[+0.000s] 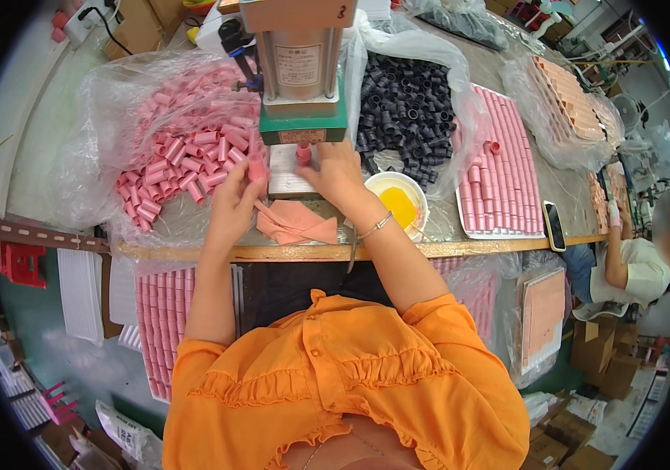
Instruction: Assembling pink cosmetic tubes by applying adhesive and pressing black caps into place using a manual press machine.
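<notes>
My left hand (234, 200) pinches a pink tube (256, 167) upright at the left edge of the press's metal base plate (292, 185). On that plate, beneath the green-edged head of a bench press (302, 110), stands a short pink tube (303, 153). My right hand (338, 178) curls around its right side, thumb at the front near its foot; the other fingers are partly hidden beneath the press head. A folded salmon-pink cloth (297, 222) lies in front of the plate. Right of my right wrist sits a white bowl (421, 205) with a yellow content.
A clear bag (104, 117) of loose pink tubes spreads at the left. Behind the bowl, another bag holds black ring-shaped parts (405, 106). Rows of pink tubes (499, 176) fill a tray at right, beside a phone (554, 225). A co-worker (636, 262) sits far right.
</notes>
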`<state>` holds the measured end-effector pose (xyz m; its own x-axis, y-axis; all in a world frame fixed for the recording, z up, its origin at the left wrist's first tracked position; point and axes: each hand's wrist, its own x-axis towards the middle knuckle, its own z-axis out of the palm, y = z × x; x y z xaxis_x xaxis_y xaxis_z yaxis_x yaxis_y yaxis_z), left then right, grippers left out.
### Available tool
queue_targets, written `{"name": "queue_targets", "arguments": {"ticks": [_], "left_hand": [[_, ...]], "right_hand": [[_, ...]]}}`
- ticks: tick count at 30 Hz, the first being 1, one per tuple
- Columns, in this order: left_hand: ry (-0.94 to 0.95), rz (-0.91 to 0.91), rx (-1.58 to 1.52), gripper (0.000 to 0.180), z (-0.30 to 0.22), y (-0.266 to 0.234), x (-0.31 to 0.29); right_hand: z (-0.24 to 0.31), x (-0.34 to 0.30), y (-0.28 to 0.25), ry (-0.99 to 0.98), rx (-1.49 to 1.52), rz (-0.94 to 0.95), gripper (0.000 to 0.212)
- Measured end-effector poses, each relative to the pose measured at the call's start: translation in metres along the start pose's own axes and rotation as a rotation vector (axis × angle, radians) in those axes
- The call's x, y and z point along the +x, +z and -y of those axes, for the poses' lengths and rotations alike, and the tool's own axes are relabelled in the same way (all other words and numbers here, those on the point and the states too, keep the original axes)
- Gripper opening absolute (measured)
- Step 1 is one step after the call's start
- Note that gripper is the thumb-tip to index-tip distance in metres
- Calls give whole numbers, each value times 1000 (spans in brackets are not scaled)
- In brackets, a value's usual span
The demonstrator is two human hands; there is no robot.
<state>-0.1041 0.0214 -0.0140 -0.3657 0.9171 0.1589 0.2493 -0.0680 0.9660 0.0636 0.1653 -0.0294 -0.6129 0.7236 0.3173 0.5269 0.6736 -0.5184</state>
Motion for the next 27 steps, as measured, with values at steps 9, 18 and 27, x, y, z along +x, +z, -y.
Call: {"name": "queue_targets", "arguments": {"ticks": [9,18,27], "left_hand": [[-243,419,-596,62,-45,64,-46],[106,22,146,48,-51,117,-61],[415,-218,479,34,-43,95,-46]], "right_hand": [[28,-99,-84,56,743,175,33],[31,-116,-86,189,608,-153,19],[2,-102,-107,207,259,22,26]]}}
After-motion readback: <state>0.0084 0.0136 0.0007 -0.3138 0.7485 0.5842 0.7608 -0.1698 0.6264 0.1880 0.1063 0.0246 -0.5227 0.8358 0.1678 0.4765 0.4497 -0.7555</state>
